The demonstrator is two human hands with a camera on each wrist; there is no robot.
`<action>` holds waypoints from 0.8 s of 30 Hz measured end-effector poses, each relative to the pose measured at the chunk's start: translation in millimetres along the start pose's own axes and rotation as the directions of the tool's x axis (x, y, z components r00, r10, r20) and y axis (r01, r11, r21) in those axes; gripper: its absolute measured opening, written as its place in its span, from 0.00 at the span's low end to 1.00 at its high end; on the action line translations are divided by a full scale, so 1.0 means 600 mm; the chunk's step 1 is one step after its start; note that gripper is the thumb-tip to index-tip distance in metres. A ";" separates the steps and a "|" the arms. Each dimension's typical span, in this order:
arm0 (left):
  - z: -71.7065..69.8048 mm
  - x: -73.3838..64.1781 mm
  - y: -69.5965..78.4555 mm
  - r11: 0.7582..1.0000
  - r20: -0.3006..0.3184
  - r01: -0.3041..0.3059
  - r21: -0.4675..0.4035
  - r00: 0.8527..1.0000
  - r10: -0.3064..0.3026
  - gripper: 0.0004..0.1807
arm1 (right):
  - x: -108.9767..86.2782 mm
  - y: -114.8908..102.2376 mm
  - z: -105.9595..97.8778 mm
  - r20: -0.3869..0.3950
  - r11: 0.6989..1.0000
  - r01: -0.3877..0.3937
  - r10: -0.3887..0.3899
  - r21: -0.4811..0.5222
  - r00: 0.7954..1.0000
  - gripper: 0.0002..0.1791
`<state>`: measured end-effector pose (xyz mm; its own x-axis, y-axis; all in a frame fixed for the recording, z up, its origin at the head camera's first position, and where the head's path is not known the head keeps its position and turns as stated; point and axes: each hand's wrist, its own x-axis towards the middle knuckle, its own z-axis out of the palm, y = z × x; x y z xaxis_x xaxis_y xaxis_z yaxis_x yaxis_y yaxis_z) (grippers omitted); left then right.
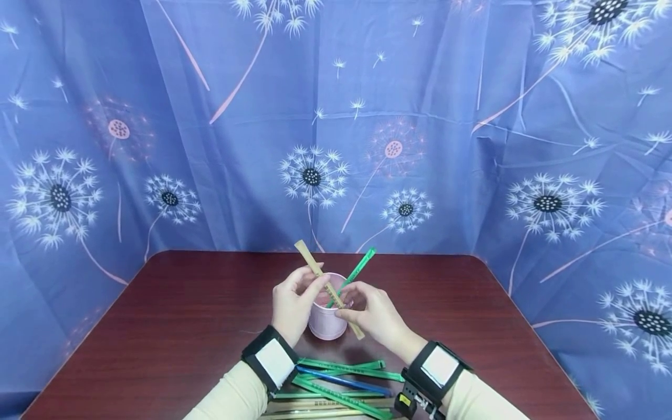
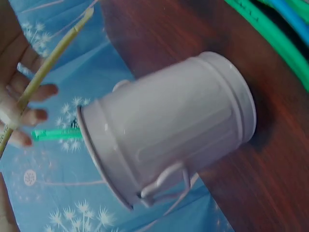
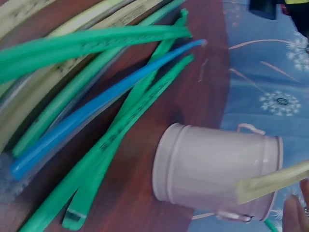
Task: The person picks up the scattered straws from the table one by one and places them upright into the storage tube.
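Observation:
Above a small pale pink metal bucket [image 1: 326,326], both hands hold one beige wrapped straw [image 1: 307,256], which slants across the bucket's mouth. My left hand [image 1: 293,306] pinches it around its upper middle between thumb and fingers. Lower down, my right hand [image 1: 379,312] pinches the same straw, whose bottom end sticks out in front of the bucket. A green wrapped straw [image 1: 361,265] stands tilted inside the bucket, leaning right, its lower end hidden. In the right wrist view, the beige straw's flat end [image 3: 256,187] overlaps the bucket's side [image 3: 207,162].
Nearer than the bucket lies a loose pile of several green wrapped straws [image 1: 346,367], a blue one [image 1: 343,380] and beige ones [image 1: 310,403]. The bucket has small side handles [image 2: 169,183]. Behind the dark red wooden table [image 1: 210,303] hangs a blue dandelion-print curtain [image 1: 252,175].

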<state>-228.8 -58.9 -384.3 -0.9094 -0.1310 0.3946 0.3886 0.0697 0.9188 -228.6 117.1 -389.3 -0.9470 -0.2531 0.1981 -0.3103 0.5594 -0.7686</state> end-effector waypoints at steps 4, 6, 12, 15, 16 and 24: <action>-0.014 0.017 0.006 0.999 -0.073 -0.040 -0.034 0.997 0.037 0.13 | 0.007 0.013 0.006 -0.076 0.994 -0.037 0.029 -0.099 0.997 0.30; -0.022 0.027 0.010 0.996 -0.099 -0.047 -0.081 0.994 0.039 0.13 | 0.009 0.024 0.012 -0.106 0.991 -0.053 0.040 -0.124 0.994 0.36; -0.048 0.050 0.018 0.987 -0.180 -0.073 -0.145 0.983 0.046 0.13 | 0.016 0.059 0.038 -0.111 0.990 -0.088 0.076 -0.107 0.991 0.53; -0.058 0.057 0.019 0.989 -0.217 -0.080 -0.128 0.975 0.051 0.13 | 0.021 0.068 0.050 -0.084 0.994 -0.103 0.100 -0.038 0.991 0.56; -0.061 0.059 0.018 0.989 -0.227 -0.081 -0.122 0.973 0.052 0.13 | 0.024 0.069 0.054 -0.080 0.994 -0.106 0.105 -0.007 0.991 0.56; -0.072 0.068 0.011 0.991 -0.261 -0.069 -0.112 0.965 0.037 0.13 | 0.039 0.066 0.072 -0.061 0.994 -0.095 0.098 0.047 0.993 0.53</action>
<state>-256.9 -106.7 -361.2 -0.8242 -0.3816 0.4183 0.4644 -0.0327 0.8850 -259.3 99.5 -441.3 -0.9761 -0.1486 0.1588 -0.2148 0.5434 -0.8115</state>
